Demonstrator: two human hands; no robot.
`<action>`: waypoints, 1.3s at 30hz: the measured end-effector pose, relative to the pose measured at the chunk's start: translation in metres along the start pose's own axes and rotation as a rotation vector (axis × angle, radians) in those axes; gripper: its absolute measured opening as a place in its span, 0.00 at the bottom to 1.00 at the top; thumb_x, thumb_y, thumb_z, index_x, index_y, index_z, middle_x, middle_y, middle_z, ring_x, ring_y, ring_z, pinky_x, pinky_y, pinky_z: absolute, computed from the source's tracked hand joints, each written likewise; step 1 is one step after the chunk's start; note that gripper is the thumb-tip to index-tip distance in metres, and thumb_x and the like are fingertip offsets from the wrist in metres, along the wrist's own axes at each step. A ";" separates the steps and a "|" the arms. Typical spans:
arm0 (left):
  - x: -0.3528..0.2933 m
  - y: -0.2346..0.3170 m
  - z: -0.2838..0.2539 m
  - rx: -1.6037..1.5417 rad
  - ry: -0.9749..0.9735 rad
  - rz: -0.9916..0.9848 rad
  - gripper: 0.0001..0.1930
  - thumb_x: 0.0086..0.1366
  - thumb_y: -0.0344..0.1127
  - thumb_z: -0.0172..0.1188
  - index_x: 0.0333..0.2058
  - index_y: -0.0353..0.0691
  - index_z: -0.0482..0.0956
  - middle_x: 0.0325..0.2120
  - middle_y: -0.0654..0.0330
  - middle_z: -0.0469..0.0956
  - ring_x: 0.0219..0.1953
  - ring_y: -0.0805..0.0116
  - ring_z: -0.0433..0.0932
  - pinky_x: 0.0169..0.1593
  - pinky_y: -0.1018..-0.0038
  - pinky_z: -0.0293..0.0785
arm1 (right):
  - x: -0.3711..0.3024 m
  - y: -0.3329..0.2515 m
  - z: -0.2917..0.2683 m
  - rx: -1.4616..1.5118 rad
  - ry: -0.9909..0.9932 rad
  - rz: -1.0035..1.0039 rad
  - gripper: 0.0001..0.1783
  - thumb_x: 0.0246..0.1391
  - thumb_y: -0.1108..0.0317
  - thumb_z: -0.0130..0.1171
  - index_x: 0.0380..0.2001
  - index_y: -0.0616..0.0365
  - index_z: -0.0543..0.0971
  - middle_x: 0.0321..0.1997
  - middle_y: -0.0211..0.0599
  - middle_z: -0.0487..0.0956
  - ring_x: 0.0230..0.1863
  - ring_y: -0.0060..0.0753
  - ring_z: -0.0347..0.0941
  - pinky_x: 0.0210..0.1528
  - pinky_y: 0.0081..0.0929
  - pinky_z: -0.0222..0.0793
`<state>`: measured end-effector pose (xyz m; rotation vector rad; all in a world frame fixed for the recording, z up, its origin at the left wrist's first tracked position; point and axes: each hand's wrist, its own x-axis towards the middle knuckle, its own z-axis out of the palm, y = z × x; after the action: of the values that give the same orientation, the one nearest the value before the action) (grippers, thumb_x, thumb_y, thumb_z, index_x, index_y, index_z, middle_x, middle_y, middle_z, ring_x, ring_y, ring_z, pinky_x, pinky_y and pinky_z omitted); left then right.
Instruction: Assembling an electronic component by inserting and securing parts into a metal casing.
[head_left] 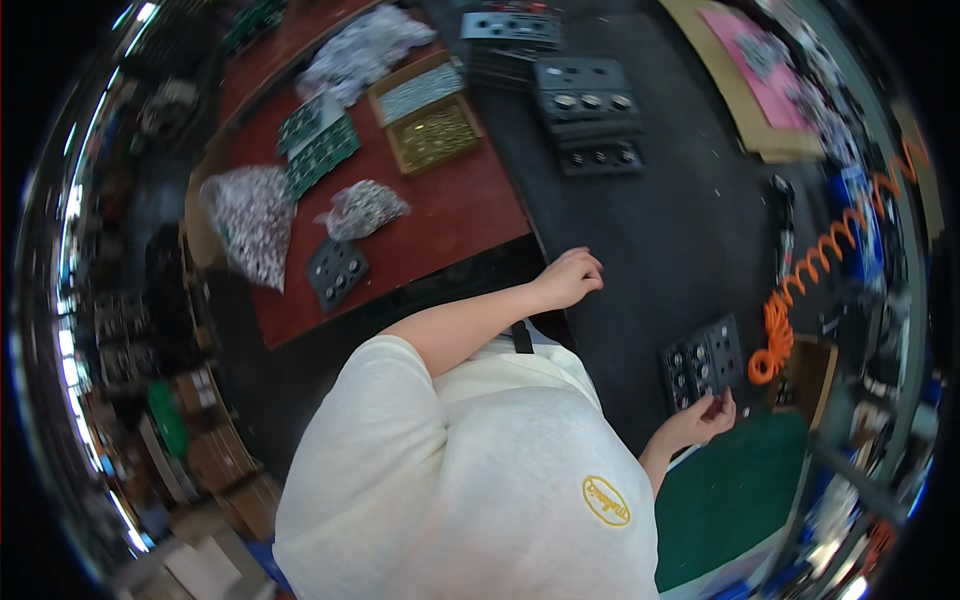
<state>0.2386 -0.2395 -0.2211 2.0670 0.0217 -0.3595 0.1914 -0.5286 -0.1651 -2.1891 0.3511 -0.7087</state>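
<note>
My left hand (571, 280) is over the near edge of the dark table, its fingers curled in; whatever they hold, if anything, is hidden. To the right, my right hand (704, 419) has thumb and fingers drawn together at the near edge of a black panel (727, 345) with several round silver-rimmed parts. What those fingers pinch is too small to make out. Farther off lie a stack of similar black panels (590, 85) and a light blue-grey panel (510, 30). Another small black panel (338, 272) sits on the red surface at the left.
On the red surface (460, 215) are cardboard boxes of small metal parts (432, 135), clear bags of parts (250, 222) and green circuit boards (322, 160). A coiled orange hose (772, 335) and a dark hand tool (781, 225) lie right, by a green mat (740, 500).
</note>
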 end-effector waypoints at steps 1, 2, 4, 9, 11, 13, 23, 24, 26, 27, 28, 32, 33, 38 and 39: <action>-0.012 -0.004 -0.014 -0.018 0.041 -0.014 0.12 0.57 0.40 0.59 0.32 0.36 0.79 0.53 0.53 0.69 0.62 0.52 0.57 0.62 0.65 0.56 | 0.001 -0.008 0.014 0.043 -0.069 -0.048 0.15 0.54 0.79 0.49 0.46 0.64 0.72 0.50 0.41 0.64 0.43 0.30 0.67 0.46 0.24 0.64; -0.028 -0.008 -0.029 0.081 0.148 -0.112 0.16 0.56 0.44 0.60 0.36 0.35 0.78 0.56 0.50 0.65 0.63 0.51 0.55 0.62 0.64 0.55 | -0.002 -0.016 0.032 0.047 -0.147 -0.102 0.15 0.53 0.79 0.50 0.46 0.64 0.72 0.50 0.41 0.64 0.44 0.30 0.67 0.46 0.24 0.64; -0.062 -0.032 -0.058 0.105 0.308 -0.258 0.26 0.55 0.50 0.61 0.43 0.33 0.74 0.60 0.45 0.57 0.64 0.50 0.53 0.63 0.64 0.53 | -0.014 -0.044 0.065 0.147 -0.338 -0.161 0.14 0.53 0.79 0.50 0.45 0.63 0.73 0.48 0.38 0.65 0.44 0.28 0.68 0.46 0.22 0.65; -0.165 -0.121 -0.121 0.027 0.693 -0.305 0.18 0.55 0.41 0.59 0.40 0.34 0.75 0.50 0.49 0.71 0.55 0.53 0.67 0.58 0.65 0.62 | -0.037 -0.106 0.159 0.293 -0.707 -0.217 0.11 0.53 0.78 0.52 0.41 0.61 0.75 0.46 0.35 0.68 0.43 0.25 0.69 0.44 0.19 0.65; -0.207 -0.150 -0.136 -0.050 0.881 -0.335 0.10 0.56 0.35 0.58 0.35 0.35 0.77 0.39 0.52 0.76 0.44 0.57 0.75 0.47 0.67 0.71 | -0.047 -0.132 0.195 0.427 -0.888 -0.113 0.10 0.54 0.77 0.52 0.41 0.62 0.75 0.41 0.33 0.72 0.39 0.22 0.69 0.43 0.17 0.65; -0.244 -0.175 -0.147 -0.166 0.982 -0.383 0.06 0.56 0.29 0.58 0.33 0.35 0.77 0.34 0.54 0.76 0.35 0.61 0.77 0.36 0.72 0.73 | -0.057 -0.165 0.218 0.390 -0.997 -0.009 0.10 0.55 0.75 0.52 0.42 0.62 0.75 0.39 0.31 0.74 0.38 0.20 0.69 0.42 0.16 0.64; -0.355 -0.299 -0.158 -0.977 1.316 -1.081 0.18 0.57 0.35 0.61 0.44 0.31 0.71 0.49 0.48 0.68 0.48 0.59 0.71 0.46 0.66 0.71 | -0.145 -0.212 0.277 0.199 -1.305 0.237 0.11 0.54 0.72 0.53 0.41 0.64 0.76 0.37 0.30 0.77 0.33 0.19 0.70 0.36 0.17 0.65; -0.355 -0.301 -0.157 -1.074 1.292 -1.100 0.18 0.58 0.35 0.60 0.45 0.32 0.71 0.50 0.50 0.69 0.47 0.63 0.73 0.43 0.68 0.73 | -0.149 -0.214 0.279 0.167 -1.320 0.246 0.11 0.54 0.73 0.53 0.41 0.64 0.76 0.36 0.30 0.77 0.33 0.19 0.70 0.36 0.17 0.65; -0.359 -0.300 -0.163 -1.192 1.172 -1.017 0.18 0.59 0.34 0.59 0.46 0.33 0.70 0.48 0.52 0.71 0.47 0.64 0.73 0.45 0.67 0.73 | -0.155 -0.214 0.278 0.123 -1.336 0.256 0.11 0.54 0.73 0.53 0.40 0.64 0.76 0.36 0.30 0.77 0.32 0.19 0.70 0.36 0.17 0.65; -0.361 -0.302 -0.162 -1.295 1.059 -0.917 0.17 0.59 0.32 0.58 0.47 0.34 0.70 0.47 0.53 0.72 0.47 0.64 0.73 0.47 0.66 0.73 | -0.158 -0.211 0.280 0.116 -1.374 0.275 0.11 0.54 0.73 0.53 0.40 0.64 0.76 0.35 0.29 0.77 0.32 0.19 0.70 0.35 0.16 0.66; -0.363 -0.306 -0.161 -1.306 1.058 -0.922 0.17 0.59 0.32 0.58 0.47 0.34 0.70 0.47 0.53 0.72 0.47 0.64 0.73 0.47 0.66 0.73 | -0.161 -0.211 0.283 0.114 -1.411 0.290 0.10 0.54 0.73 0.53 0.40 0.63 0.76 0.34 0.29 0.76 0.32 0.19 0.70 0.35 0.16 0.66; -0.370 -0.307 -0.160 -1.620 0.966 -0.675 0.15 0.62 0.32 0.55 0.47 0.36 0.70 0.42 0.57 0.75 0.44 0.66 0.75 0.48 0.66 0.72 | -0.182 -0.216 0.289 0.068 -1.528 0.344 0.10 0.54 0.73 0.52 0.39 0.63 0.77 0.32 0.29 0.77 0.31 0.19 0.71 0.33 0.15 0.66; -0.369 -0.301 -0.163 -1.705 0.998 -0.628 0.15 0.62 0.32 0.55 0.47 0.36 0.70 0.41 0.58 0.76 0.44 0.67 0.75 0.48 0.66 0.72 | -0.191 -0.217 0.292 0.039 -1.536 0.282 0.10 0.54 0.73 0.53 0.39 0.63 0.76 0.32 0.30 0.77 0.30 0.21 0.71 0.33 0.19 0.67; -0.388 -0.299 -0.156 -1.576 1.096 -0.650 0.14 0.64 0.34 0.54 0.47 0.38 0.71 0.40 0.58 0.76 0.44 0.67 0.75 0.47 0.68 0.73 | -0.243 -0.301 0.299 0.194 -1.450 -0.671 0.07 0.51 0.78 0.54 0.35 0.64 0.75 0.34 0.39 0.75 0.37 0.36 0.73 0.41 0.27 0.69; -0.388 -0.301 -0.152 -1.541 1.100 -0.682 0.14 0.64 0.34 0.53 0.47 0.38 0.71 0.41 0.58 0.76 0.44 0.67 0.75 0.47 0.68 0.73 | -0.252 -0.326 0.301 0.254 -1.436 -0.866 0.08 0.49 0.79 0.54 0.35 0.64 0.75 0.34 0.42 0.75 0.37 0.41 0.74 0.42 0.29 0.69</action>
<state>-0.1445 0.0935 -0.3043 0.4344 1.2473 0.3855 0.1729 -0.0187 -0.1711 -1.9714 -1.3583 0.5105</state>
